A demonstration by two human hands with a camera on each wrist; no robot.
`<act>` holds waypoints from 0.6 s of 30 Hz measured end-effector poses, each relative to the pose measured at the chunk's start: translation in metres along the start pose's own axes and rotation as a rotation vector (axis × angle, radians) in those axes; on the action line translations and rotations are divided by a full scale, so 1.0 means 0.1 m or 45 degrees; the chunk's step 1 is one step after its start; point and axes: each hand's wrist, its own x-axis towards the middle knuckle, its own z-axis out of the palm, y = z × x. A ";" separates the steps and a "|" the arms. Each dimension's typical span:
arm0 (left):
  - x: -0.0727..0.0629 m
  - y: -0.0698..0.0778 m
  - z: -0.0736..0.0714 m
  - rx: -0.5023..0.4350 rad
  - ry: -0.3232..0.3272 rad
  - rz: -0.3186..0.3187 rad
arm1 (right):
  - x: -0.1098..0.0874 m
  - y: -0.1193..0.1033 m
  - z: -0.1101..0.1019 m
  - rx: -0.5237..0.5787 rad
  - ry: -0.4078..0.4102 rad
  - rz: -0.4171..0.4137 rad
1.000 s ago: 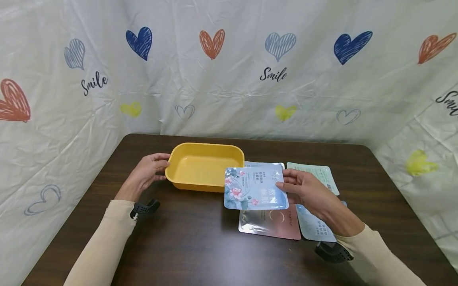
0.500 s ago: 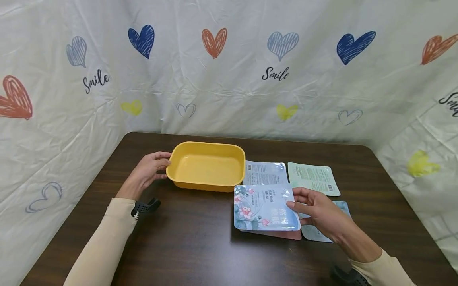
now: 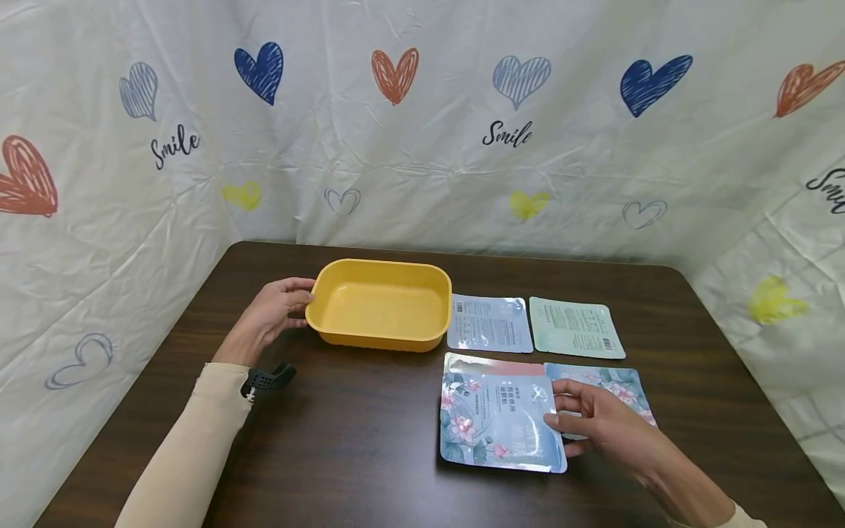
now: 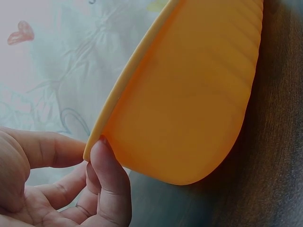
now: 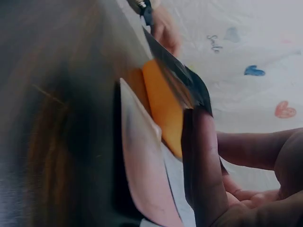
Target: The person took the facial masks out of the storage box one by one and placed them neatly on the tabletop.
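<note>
My left hand point(image 3: 277, 308) pinches the left rim of a yellow plastic basin point(image 3: 383, 302), thumb on one side and a finger on the other in the left wrist view. In my right hand point(image 3: 601, 422), a flat blue face mask packet point(image 3: 502, 433) with pink lotus flowers is gripped by its right edge. That packet hangs over a pink and silver packet point(image 3: 498, 366), covering most of it. A gap shows between the held packet and the pink packet point(image 5: 147, 175) in the right wrist view. Another blue flowered packet point(image 3: 623, 381) lies partly behind my right hand.
A pale blue packet point(image 3: 490, 324) lies against the basin's right side, back face up. Beside it is a mint green packet point(image 3: 576, 328). The dark wooden table point(image 3: 343, 440) ends at a white sheet point(image 3: 422, 205) printed with hearts.
My right hand has drawn the flowered packet nearer to me and slightly right, uncovering the pale blue packet and the pink one's far edge. My left hand and the basin have stayed put.
</note>
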 end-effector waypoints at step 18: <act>0.00 0.04 0.01 -0.032 -0.011 -0.015 | -0.10 0.32 0.07 0.061 -0.306 0.047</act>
